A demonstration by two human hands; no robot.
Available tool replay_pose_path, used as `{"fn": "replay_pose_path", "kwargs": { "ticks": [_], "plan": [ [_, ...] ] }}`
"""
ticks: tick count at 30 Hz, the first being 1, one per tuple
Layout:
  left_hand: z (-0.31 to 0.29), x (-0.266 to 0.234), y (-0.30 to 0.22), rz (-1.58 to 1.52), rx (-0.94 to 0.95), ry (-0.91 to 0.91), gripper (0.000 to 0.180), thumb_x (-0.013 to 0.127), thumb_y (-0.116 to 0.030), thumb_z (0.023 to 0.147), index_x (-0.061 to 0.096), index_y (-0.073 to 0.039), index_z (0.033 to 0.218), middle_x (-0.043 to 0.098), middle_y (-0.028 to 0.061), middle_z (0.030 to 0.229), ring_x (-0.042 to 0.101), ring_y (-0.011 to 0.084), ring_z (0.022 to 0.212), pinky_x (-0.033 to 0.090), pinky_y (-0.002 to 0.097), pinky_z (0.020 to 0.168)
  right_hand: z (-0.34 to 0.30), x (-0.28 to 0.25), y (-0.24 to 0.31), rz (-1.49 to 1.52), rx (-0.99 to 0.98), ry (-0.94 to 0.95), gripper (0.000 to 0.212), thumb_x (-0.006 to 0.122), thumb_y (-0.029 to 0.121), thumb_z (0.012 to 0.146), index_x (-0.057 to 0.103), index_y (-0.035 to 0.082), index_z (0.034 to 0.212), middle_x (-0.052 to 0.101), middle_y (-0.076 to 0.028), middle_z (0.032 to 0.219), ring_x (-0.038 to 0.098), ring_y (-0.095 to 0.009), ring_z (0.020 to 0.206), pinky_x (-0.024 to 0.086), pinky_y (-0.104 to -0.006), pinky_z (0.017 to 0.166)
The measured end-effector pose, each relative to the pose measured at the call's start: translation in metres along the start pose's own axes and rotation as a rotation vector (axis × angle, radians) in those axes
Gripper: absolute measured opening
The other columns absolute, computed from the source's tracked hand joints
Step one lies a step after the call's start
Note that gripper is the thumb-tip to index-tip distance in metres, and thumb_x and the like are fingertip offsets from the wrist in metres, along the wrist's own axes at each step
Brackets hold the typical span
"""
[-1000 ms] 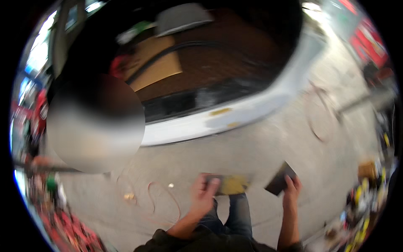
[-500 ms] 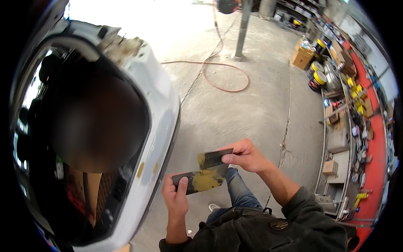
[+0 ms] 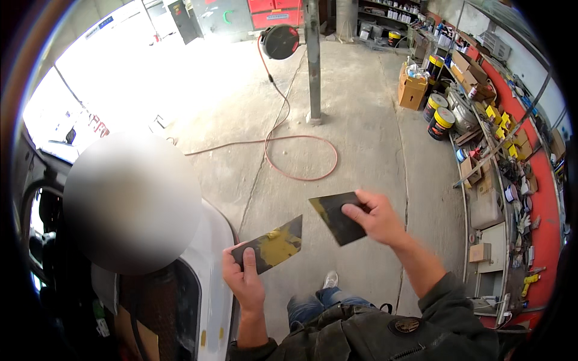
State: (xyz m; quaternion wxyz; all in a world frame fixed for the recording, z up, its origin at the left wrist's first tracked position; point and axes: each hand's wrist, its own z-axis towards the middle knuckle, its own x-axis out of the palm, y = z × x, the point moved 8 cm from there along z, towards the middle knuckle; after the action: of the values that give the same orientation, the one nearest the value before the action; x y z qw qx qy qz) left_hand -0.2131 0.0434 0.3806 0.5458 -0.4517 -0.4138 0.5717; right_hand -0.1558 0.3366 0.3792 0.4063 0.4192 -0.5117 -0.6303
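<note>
My left hand (image 3: 245,283) pinches a dark flat filler spreader (image 3: 272,246), thumb on top. Olive-yellow putty (image 3: 282,245) is smeared over much of its upper face. To its right, my right hand (image 3: 382,221) grips a second dark filler spreader (image 3: 336,218) between thumb and fingers. This one carries a little putty along its far left edge. A gap of floor shows between the two spreaders. By my left forearm stands a white car body (image 3: 218,265) with small yellowish putty patches (image 3: 203,338) low on its panel.
A red hose (image 3: 334,157) loops over the concrete floor ahead, below a hose reel (image 3: 280,42) and beside a metal post (image 3: 314,66). Along the right runs a cluttered red-backed workbench (image 3: 542,198), with buckets (image 3: 441,123) and a cardboard box (image 3: 412,90) near it.
The spreaders, overlapping before, are now apart. My right hand has turned its spreader and moved right. The view has swung up, so the car sits lower and more floor shows.
</note>
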Motion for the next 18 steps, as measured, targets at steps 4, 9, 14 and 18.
{"fn": "replay_pose_path", "kwargs": {
  "ticks": [4,9,14,18],
  "plan": [
    [0.046,0.062,0.011,-0.177,-0.036,0.09,0.013,0.056,-0.011,0.098,0.057,0.002,0.101,0.057,0.0012,0.087,0.05,0.0063,0.077,0.043,0.0205,0.072,0.047,-0.004,-0.022,0.023,0.025,-0.191,0.023,0.068,0.015,0.09,0.055,0.001,0.078,0.045,0.004,0.063,0.037,-0.004,0.061,0.033,-0.0259,0.051],
    [0.111,0.124,0.036,-0.21,-0.078,0.094,0.013,0.056,-0.012,0.098,0.057,0.001,0.103,0.056,0.0,0.088,0.049,0.0062,0.078,0.042,0.0199,0.072,0.111,-0.007,-0.035,0.048,0.014,-0.248,0.021,0.067,0.013,0.089,0.057,-0.001,0.077,0.05,0.003,0.063,0.041,-0.004,0.061,0.036,-0.026,0.052],
    [0.185,0.164,0.058,-0.041,-0.042,0.086,0.015,0.057,-0.013,0.098,0.058,0.0,0.106,0.058,0.0012,0.087,0.051,0.0073,0.079,0.045,0.023,0.073,0.19,-0.004,-0.047,0.074,-0.007,-0.337,0.017,0.068,0.011,0.088,0.061,-0.001,0.079,0.053,0.003,0.064,0.044,-0.003,0.06,0.037,-0.0251,0.052],
    [0.227,0.214,0.073,0.015,-0.128,0.156,0.015,0.055,-0.012,0.099,0.057,0.0,0.109,0.061,0.0043,0.096,0.054,0.0086,0.088,0.047,0.0257,0.08,0.241,-0.024,-0.071,0.053,0.021,-0.444,0.015,0.066,0.011,0.088,0.064,-0.003,0.083,0.057,0.002,0.065,0.047,-0.004,0.062,0.041,-0.0252,0.054]
  ]
}}
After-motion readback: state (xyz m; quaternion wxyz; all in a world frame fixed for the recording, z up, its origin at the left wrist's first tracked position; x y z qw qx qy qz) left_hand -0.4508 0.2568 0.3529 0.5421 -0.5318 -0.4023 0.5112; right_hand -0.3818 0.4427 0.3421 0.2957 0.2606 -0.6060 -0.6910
